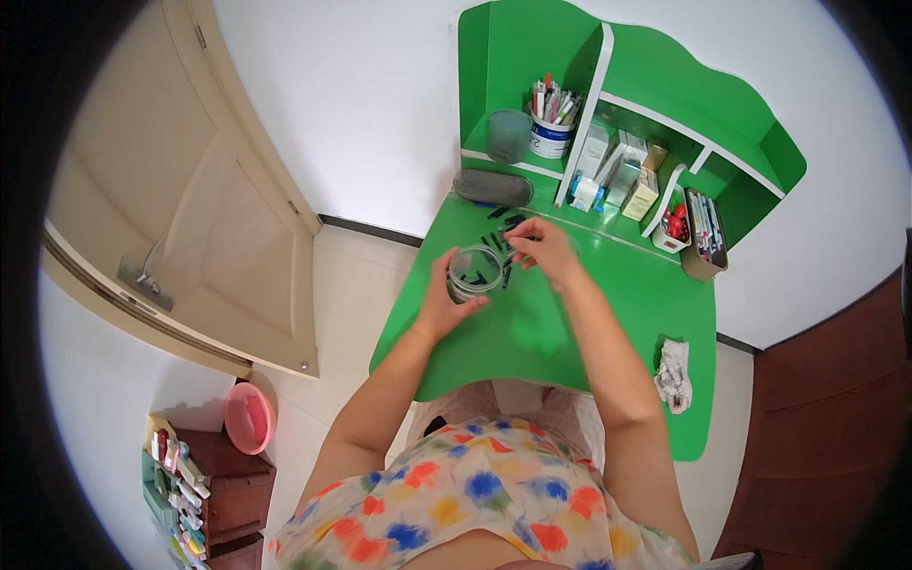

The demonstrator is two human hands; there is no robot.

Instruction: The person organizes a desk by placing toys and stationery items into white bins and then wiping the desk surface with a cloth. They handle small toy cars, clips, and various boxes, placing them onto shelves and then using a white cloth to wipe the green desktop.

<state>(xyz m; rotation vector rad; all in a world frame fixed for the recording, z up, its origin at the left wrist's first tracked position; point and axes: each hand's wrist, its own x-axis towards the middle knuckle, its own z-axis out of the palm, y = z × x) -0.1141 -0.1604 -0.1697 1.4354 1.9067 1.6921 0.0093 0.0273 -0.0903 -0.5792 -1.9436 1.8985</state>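
My left hand (445,299) is wrapped around a clear round jar (476,267) that stands open at the top. A few short dark pieces (472,278) lie inside it. To the right of the jar, my right hand (538,246) reaches over a loose scatter of small black sticks (496,241), possibly ink cartridges. Its thumb and fingers are bent close together above them. Whether they pinch one of the sticks is too small to tell. More black sticks (514,219) lie behind the hand. All of these rest on a green desk (499,342).
A grey pencil case (493,187) lies at the desk's back left. The green hutch (533,43) holds a pen-filled tub (552,135), a dark translucent container (509,135) and small boxes (640,192). A pen bin (705,242) stands at right. A crumpled cloth (673,375) lies near the right edge.
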